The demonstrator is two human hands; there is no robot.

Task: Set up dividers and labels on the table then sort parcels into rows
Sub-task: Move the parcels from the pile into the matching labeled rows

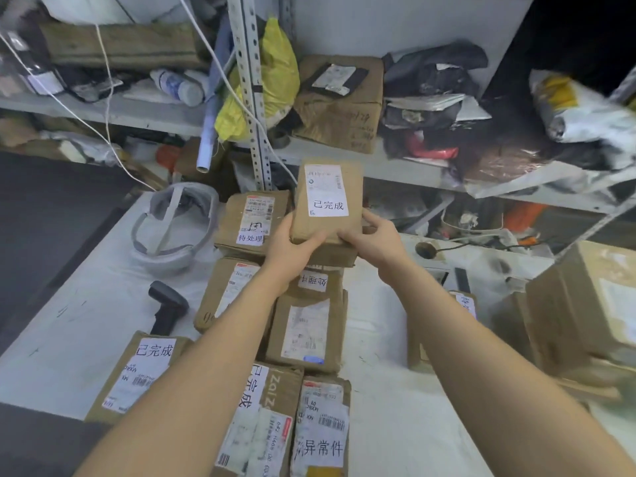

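A small brown parcel [354,196] with a white shipping label reading 已完成 is lifted above the far end of the table. My left hand [292,247] grips its lower left edge and my right hand [377,241] its lower right corner. Beneath and nearer lie several brown parcels in a loose column on the white table [389,401]: one labelled 待处理 [253,218], one labelled 处理中 [315,282], one labelled 异常件 [321,428], and one labelled 已完成 [136,373] at the near left.
A black barcode scanner [167,306] lies left of the parcels, with a white headset [173,227] behind it. Larger cardboard boxes [585,304] stand at the right. Metal shelving [344,153] cluttered with bags and boxes rises behind the table.
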